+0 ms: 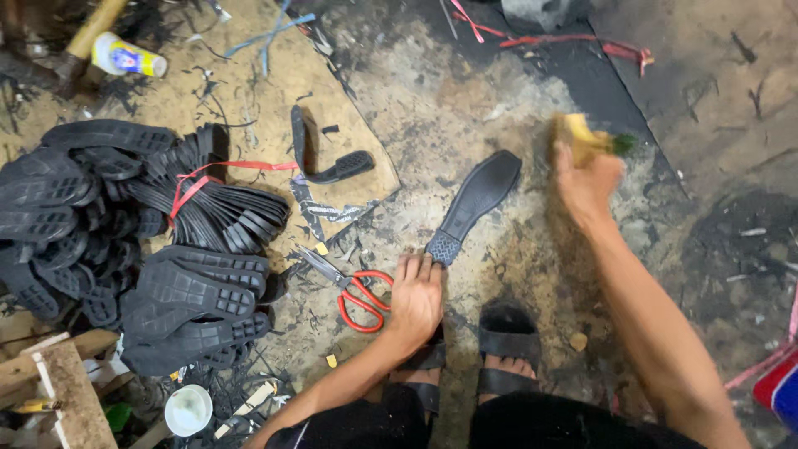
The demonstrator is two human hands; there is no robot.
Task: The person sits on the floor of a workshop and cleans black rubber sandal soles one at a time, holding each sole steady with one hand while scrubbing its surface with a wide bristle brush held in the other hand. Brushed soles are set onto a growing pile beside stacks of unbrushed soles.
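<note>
A black rubber shoe sole (476, 202) lies on the stained floor in front of me, its heel end nearest me. My left hand (416, 299) presses its fingertips on that heel end. My right hand (587, 179) is raised to the right of the sole and grips a yellowish brush (583, 137) with a green tip, blurred by motion. Red-handled scissors (353, 293) lie just left of my left hand.
A big pile of black soles (141, 241), some tied with red string, fills the left side. A cut sole piece (326, 162) lies on a cardboard sheet (274, 91). A small white cup (188, 409) and wooden blocks (58, 391) sit lower left. My sandalled feet (507, 353) rest below.
</note>
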